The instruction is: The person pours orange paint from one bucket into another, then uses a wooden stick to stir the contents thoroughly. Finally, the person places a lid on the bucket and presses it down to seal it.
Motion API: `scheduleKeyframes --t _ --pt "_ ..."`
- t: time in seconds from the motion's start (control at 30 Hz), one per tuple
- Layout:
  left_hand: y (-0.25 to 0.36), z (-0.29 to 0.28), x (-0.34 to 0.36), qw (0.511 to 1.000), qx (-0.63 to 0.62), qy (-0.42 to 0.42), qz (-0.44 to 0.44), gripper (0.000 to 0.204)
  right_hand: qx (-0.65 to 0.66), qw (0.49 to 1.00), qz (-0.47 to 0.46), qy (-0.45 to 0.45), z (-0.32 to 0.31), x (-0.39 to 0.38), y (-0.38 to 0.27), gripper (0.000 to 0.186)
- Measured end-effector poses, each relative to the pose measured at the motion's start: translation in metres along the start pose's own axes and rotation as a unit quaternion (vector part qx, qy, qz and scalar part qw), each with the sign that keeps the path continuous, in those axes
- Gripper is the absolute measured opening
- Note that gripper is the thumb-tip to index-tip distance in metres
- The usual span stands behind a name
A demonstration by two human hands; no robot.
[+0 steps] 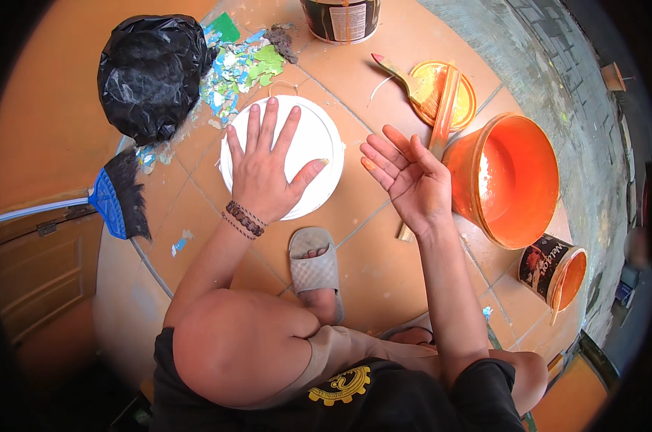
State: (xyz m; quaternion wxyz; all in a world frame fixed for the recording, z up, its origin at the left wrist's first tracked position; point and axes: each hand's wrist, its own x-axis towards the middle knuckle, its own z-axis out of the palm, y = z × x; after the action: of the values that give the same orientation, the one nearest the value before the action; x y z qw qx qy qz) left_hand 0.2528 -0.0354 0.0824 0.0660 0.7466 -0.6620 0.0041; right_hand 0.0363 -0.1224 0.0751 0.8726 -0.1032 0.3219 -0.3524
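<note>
My left hand [263,173] lies spread, palm down, on a round white lid [315,129]. A thin wire handle shows at the lid's far edge. Palm up and empty, my right hand [412,176] is held between the white lid and a large orange paint bucket [517,180]. Orange paint marks some of its fingertips. Behind it a paint-stained wooden stick [447,108] rests across a paint-smeared round lid [468,90]; part of the stick is hidden by the hand. A paintbrush [401,75] also rests on that smeared lid.
Paint flakes [232,72] lie beside a black plastic bag [152,79] at the far left. A blue broom [114,198] reaches in from the left. At the right stands a small paint can [545,266], and a dark bucket [340,21] at the far edge. My sandalled foot [315,270] is on the tiles.
</note>
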Motion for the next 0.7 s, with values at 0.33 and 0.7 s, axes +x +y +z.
scheduleKeyframes --t 0.33,0.7 --pt "0.001 -0.006 -0.005 0.998 -0.007 0.020 -0.054 0.077 0.003 0.998 0.006 -0.065 0.028 0.007 0.003 0.050" --pt "-0.001 -0.009 -0.003 0.998 -0.039 0.024 -0.051 0.072 -0.091 0.990 -0.069 -0.086 0.040 0.010 0.014 0.049"
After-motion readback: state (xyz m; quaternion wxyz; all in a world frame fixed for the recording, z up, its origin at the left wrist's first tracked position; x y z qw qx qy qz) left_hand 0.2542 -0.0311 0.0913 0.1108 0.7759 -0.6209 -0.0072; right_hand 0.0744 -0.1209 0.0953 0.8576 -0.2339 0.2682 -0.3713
